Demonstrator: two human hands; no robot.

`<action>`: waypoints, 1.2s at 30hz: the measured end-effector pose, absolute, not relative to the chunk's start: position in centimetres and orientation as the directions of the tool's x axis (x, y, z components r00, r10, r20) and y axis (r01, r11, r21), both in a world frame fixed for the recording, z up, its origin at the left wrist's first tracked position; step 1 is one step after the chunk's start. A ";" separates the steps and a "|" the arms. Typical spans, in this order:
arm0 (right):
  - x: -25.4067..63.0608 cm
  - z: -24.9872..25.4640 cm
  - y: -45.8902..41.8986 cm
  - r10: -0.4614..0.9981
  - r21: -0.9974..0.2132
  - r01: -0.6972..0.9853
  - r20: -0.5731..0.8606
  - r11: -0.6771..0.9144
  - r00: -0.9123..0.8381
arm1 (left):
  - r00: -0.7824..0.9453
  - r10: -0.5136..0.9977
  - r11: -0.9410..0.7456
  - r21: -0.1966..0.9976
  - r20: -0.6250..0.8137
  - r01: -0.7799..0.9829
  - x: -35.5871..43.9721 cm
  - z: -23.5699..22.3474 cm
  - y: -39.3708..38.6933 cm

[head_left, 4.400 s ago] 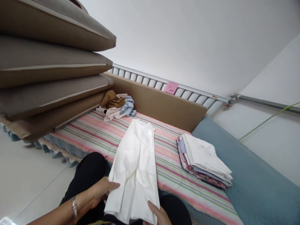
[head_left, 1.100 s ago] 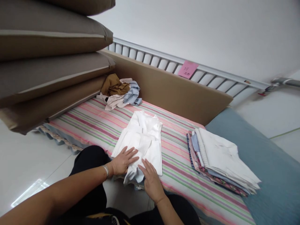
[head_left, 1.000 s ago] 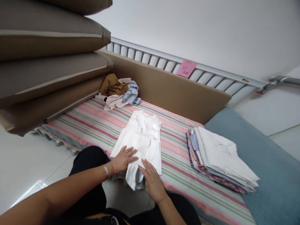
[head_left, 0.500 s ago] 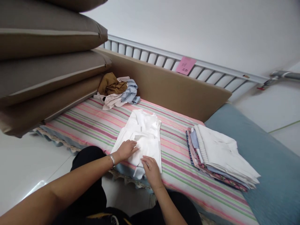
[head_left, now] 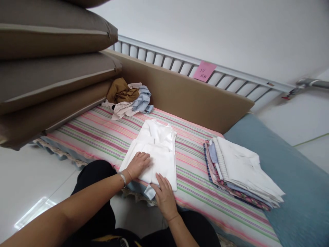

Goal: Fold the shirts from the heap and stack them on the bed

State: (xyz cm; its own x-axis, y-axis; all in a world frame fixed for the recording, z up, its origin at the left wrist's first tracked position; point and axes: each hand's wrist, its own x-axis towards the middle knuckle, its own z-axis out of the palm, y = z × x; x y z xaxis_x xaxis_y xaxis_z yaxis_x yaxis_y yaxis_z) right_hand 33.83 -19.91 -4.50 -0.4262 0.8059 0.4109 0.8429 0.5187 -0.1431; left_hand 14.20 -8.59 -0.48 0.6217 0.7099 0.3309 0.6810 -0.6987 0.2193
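A white garment (head_left: 156, 144), folded narrow, lies on the striped sheet (head_left: 191, 195) in front of me. My left hand (head_left: 139, 164) rests on its near left part, fingers slightly bent and not gripping. On the near right part, my right hand (head_left: 164, 195) lies with fingers stretched over the cloth and thumb apart. A pale bluish corner of fabric (head_left: 149, 192) sticks out at the near edge, beside the right thumb. What that piece belongs to, I cannot tell.
At right stands a stack of folded clothes (head_left: 239, 164), a white one on top. Crumpled clothes (head_left: 128, 99) lie at the back left. Thick brown cushions (head_left: 56, 75) are piled at left. A brown board (head_left: 190, 97) and white railing (head_left: 154, 56) run along the back.
The raised fold in the middle of the white garment now lies flatter. My right hand has gone from half curled to spread flat on the cloth; the left has barely moved.
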 end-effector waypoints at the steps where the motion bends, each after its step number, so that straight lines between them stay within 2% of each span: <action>1: 33.7 -4.3 -19.7 0.821 -0.184 0.844 0.403 0.505 -0.403 | 0.655 0.685 -0.722 0.177 0.321 0.669 14.2 -0.4 -8.6; 5: 33.0 -2.5 -19.4 0.884 -0.343 0.830 0.331 0.439 -0.331 | 0.742 0.627 -0.777 0.125 0.236 0.617 14.1 -0.2 -9.2; 8: 32.5 -1.0 -18.5 0.921 -0.450 0.808 0.266 0.379 -0.284 | 0.737 0.647 -0.762 0.206 0.197 0.614 13.3 0.1 -10.2; 12: 31.8 0.0 -16.5 0.971 -0.534 0.822 0.219 0.200 -0.094 | 0.729 0.644 -0.755 0.347 0.234 0.556 11.6 0.4 -12.0; 15: 31.4 -0.2 -15.4 0.970 -0.470 0.871 0.240 0.147 -0.034 | 0.763 0.603 -0.788 0.327 0.235 0.522 10.9 -0.1 -13.0; 20: 31.1 -1.2 -15.2 0.957 -0.346 0.927 0.288 0.141 -0.038 | 0.771 0.594 -0.804 0.134 0.230 0.579 11.2 -1.9 -13.6; 23: 31.7 -1.3 -16.1 0.943 -0.296 0.931 0.313 0.212 -0.115 | 0.749 0.598 -0.796 0.105 0.284 0.596 11.7 -2.3 -13.3; 26: 32.9 -1.4 -17.6 0.905 -0.218 0.909 0.324 0.354 -0.274 | 0.753 0.581 -0.809 0.118 0.310 0.576 11.9 -2.2 -12.7; 29: 34.3 -2.1 -18.8 0.858 -0.096 0.881 0.297 0.463 -0.418 | 0.775 0.549 -0.828 0.080 0.311 0.555 11.9 -2.0 -12.3; 32: 35.6 -3.3 -18.8 0.850 0.002 0.877 0.245 0.481 -0.466 | 0.791 0.542 -0.826 0.008 0.283 0.563 12.2 -2.0 -12.0; 36: 36.5 -3.9 -17.8 0.898 0.002 0.911 0.165 0.413 -0.408 | 0.804 0.542 -0.819 -0.062 0.242 0.571 12.9 -2.2 -11.4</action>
